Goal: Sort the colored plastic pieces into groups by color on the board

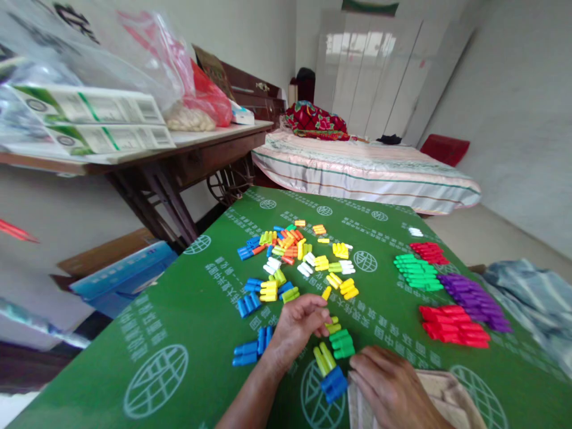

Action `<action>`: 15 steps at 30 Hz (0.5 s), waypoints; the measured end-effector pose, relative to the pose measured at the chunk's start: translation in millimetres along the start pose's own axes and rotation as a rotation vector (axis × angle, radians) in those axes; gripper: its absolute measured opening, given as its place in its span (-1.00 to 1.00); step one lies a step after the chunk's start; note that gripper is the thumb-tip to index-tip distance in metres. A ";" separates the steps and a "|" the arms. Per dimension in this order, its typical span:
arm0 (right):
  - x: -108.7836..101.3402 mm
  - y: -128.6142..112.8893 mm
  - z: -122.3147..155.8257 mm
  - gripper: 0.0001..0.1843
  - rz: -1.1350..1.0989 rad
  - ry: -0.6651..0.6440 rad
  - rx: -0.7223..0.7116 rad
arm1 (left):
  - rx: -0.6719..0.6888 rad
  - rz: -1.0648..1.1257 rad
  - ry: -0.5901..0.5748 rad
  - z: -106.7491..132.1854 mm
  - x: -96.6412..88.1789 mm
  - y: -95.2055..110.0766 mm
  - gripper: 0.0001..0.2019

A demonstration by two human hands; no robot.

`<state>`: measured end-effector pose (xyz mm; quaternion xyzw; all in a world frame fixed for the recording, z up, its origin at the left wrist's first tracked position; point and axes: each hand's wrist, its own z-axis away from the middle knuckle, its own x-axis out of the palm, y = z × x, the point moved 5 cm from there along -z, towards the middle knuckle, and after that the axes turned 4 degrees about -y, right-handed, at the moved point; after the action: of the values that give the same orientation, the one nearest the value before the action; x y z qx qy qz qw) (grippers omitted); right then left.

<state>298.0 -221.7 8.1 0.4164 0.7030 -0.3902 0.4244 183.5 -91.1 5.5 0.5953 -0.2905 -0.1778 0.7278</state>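
A green table top (187, 333) printed with white globes carries several small plastic pieces in many colours. My left hand (297, 328) is curled, its fingertips closed over yellow-green pieces (333, 326) near the table's front. A green cluster (342, 344), yellow-green pieces (324, 358) and blue pieces (334, 384) lie just below it. My right hand (391, 390) lies knuckles up at the front edge, fingers bent, touching a beige cloth (447, 393); nothing shows in it. A mixed pile (292, 253) lies in the middle.
Sorted groups sit at the right: red (453, 326), purple (473, 301), green (417, 272), red (429, 252). Blue pieces (252, 347) lie at the left. A wooden table (187, 155) with bags and boxes stands to the left, a bed (366, 173) behind.
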 end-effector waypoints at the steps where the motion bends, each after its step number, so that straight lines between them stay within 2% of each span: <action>1: -1.0 0.7 1.6 -0.76 0.006 0.059 0.005 | 0.005 0.001 0.008 -0.2 -0.8 -0.1 -0.68; 5: 5.1 15.2 8.4 -0.74 0.157 0.250 0.109 | 0.019 0.008 0.044 -2.0 -4.5 1.1 -0.66; 9: 21.2 29.5 10.3 -0.68 0.273 0.329 0.210 | 0.022 -0.014 0.158 -1.9 -7.9 8.1 -0.70; 12: 26.2 29.6 9.2 -0.65 0.289 0.386 0.188 | 0.009 -0.096 0.247 4.6 -5.9 20.4 -0.74; 15: 25.0 28.1 8.5 -0.64 0.296 0.442 0.128 | 0.050 -0.236 0.246 12.4 -1.4 41.6 -0.73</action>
<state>318.8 -213.2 -23.2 0.6154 0.6841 -0.2674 0.2860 170.9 -90.3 47.0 0.6604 -0.1319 -0.1806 0.7169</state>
